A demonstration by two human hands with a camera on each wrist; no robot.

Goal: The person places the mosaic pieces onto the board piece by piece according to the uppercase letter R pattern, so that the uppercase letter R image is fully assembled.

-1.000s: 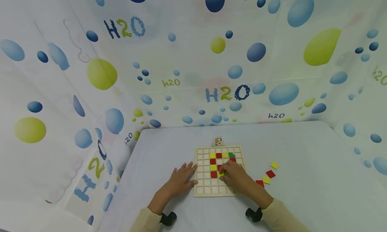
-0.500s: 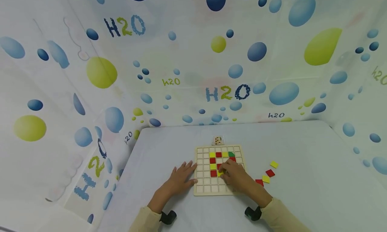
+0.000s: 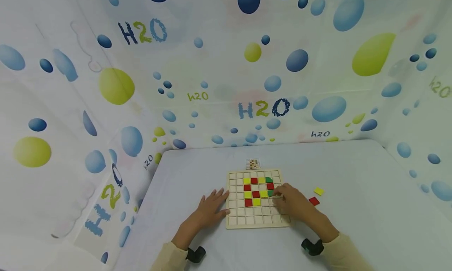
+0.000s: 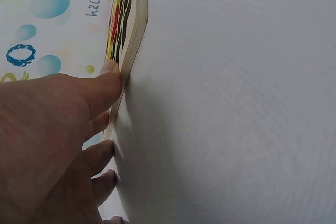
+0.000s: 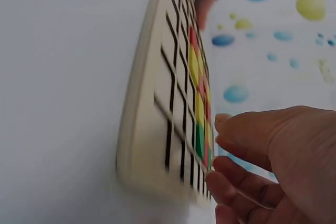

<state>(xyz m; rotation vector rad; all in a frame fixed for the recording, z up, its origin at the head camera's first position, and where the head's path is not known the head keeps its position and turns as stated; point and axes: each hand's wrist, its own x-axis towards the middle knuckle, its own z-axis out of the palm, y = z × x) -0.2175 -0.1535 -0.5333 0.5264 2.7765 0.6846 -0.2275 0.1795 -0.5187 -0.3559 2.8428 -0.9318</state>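
A pale wooden grid board [image 3: 240, 220] lies on the table, with red, yellow and green tiles in its middle and right squares. My left hand [image 3: 210, 209] rests at the board's left edge, fingers spread and fingertips touching it; in the left wrist view its thumb [image 4: 105, 90] lies against the rim. Over the board's right side is my right hand [image 3: 294, 202], fingertips beside a green tile [image 3: 270, 193]. The right wrist view shows its thumb and fingers loosely bent and apart, nothing visible between them. A yellow tile [image 3: 256, 202] sits in the lowest filled row.
A small pattern card [image 3: 253, 164] lies just behind the board. Right of the right hand, a loose yellow tile [image 3: 319, 191] and a loose red tile [image 3: 314, 201] lie on the white tabletop [image 3: 353, 173]. A printed curtain [image 3: 219, 59] hangs behind.
My right hand has left the lower yellow tile and moved right, uncovering the yellow and green tiles above. It now hides some of the loose tiles. The left hand stays put.
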